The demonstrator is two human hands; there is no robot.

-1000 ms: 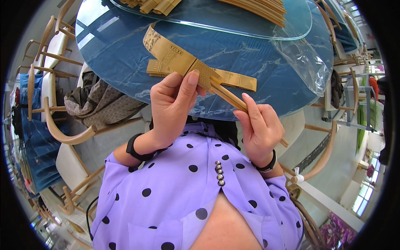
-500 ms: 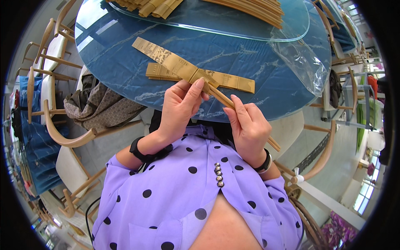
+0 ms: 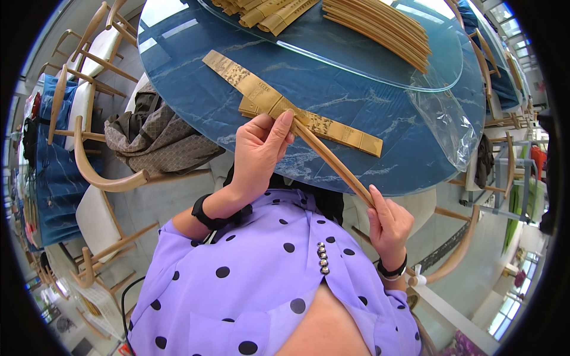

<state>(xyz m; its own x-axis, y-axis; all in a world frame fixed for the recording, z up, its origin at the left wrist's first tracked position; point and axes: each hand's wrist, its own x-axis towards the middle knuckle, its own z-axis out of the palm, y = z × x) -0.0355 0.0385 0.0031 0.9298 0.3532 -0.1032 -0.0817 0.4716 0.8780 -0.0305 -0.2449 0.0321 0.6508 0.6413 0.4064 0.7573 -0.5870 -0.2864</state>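
My left hand (image 3: 264, 145) pinches the lower end of a gold paper chopstick sleeve (image 3: 240, 78), thumb on top. A pair of wooden chopsticks (image 3: 332, 158) runs out of that end, slanting down to the right. At their far right end my right hand (image 3: 390, 228) grips them between thumb and fingers. Whether their upper tips sit inside the sleeve is hidden by the left hand. Behind the held sleeve, several flat gold sleeves (image 3: 362, 141) lie stacked on the blue marbled table (image 3: 196, 89).
On the glass turntable (image 3: 350, 62) lie a pile of gold sleeves (image 3: 285, 16) and a row of chopsticks (image 3: 380, 29). A clear plastic bag (image 3: 445, 124) rests at the table's right. A patterned brown bag (image 3: 160, 133) sits on a chair (image 3: 110, 181) to the left.
My right hand has slid down and right along the chopsticks to their end, baring more of their length. The left hand keeps its pinch on the sleeve. The view has shifted slightly.
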